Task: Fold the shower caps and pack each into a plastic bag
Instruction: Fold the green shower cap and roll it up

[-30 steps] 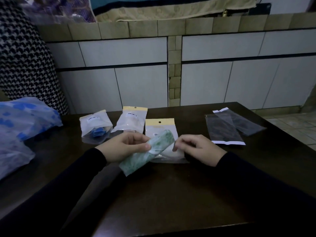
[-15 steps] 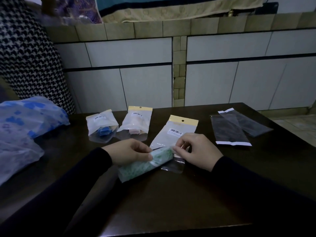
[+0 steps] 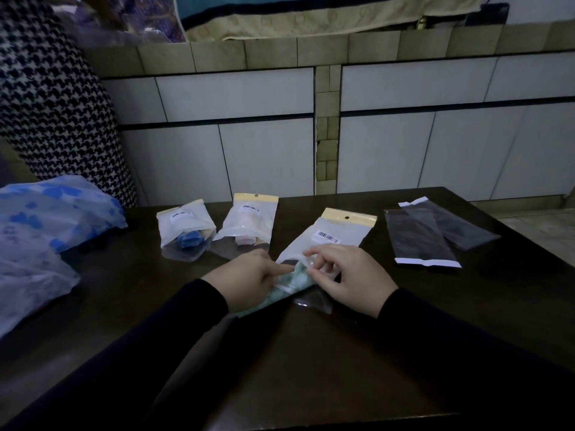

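A folded green-patterned shower cap (image 3: 291, 286) lies rolled on the dark table (image 3: 311, 362), its far end inside the mouth of a plastic bag with a yellow header (image 3: 334, 236). My left hand (image 3: 249, 279) grips the roll from the left. My right hand (image 3: 345, 276) pinches the bag's open edge beside the cap. The cap's near end is partly hidden under my left hand.
Two packed bags stand behind my hands, one with a blue cap (image 3: 185, 233), one with a pink cap (image 3: 249, 223). Two empty clear bags (image 3: 420, 241) lie at the right. Loose blue-printed caps (image 3: 46, 231) are piled at the left edge. A tiled wall (image 3: 404, 144) rises behind the table.
The bag swung round so its header points away to the right, and the green cap's end has gone from lying over the bag into its mouth. Both hands stayed together.
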Demonstrator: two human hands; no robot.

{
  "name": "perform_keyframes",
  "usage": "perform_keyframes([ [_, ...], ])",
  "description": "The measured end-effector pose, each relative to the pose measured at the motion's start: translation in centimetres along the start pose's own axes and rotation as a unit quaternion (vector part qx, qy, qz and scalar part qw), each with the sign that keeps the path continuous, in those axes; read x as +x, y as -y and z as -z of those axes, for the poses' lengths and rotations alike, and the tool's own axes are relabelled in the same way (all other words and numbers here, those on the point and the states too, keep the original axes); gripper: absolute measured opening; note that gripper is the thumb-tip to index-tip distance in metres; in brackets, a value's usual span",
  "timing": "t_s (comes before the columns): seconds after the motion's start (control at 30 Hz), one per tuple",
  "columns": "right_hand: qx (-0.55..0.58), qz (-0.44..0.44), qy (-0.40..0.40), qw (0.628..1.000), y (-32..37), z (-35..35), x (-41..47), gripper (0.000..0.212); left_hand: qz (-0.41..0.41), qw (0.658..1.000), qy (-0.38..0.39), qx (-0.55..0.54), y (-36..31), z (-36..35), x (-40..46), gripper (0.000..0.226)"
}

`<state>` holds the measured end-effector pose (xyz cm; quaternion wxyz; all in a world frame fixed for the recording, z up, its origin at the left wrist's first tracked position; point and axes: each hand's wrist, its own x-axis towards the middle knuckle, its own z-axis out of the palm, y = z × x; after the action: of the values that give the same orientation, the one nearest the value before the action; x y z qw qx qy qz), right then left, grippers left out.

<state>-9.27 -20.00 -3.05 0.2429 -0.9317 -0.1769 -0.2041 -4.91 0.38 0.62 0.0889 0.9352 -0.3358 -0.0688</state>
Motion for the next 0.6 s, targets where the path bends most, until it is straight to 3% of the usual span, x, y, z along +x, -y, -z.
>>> perform_keyframes([
  [0.13,-0.019,0.029,0.014,0.999,-0.9,-0.3,0.0,0.017,-0.013,0.999,-0.017,-0.036,0.5,-0.6,0.1,0.045],
  [0.23,-0.010,0.021,0.074,0.997,-1.5,0.4,0.0,0.019,-0.036,0.999,0.005,0.011,0.5,-0.5,0.3,0.042],
  [0.33,-0.008,0.013,0.120,0.993,-2.1,1.2,-0.1,0.013,-0.023,0.997,-0.047,-0.051,0.7,-0.7,0.4,0.038],
  [0.47,0.009,0.013,0.097,0.995,-2.1,0.7,-0.2,0.010,0.023,0.972,-0.112,-0.205,0.6,-1.0,0.4,0.031],
  [0.6,0.008,0.012,0.125,0.992,-1.9,0.6,-0.1,0.018,0.006,0.975,-0.138,-0.172,0.4,-1.6,0.8,0.019],
])
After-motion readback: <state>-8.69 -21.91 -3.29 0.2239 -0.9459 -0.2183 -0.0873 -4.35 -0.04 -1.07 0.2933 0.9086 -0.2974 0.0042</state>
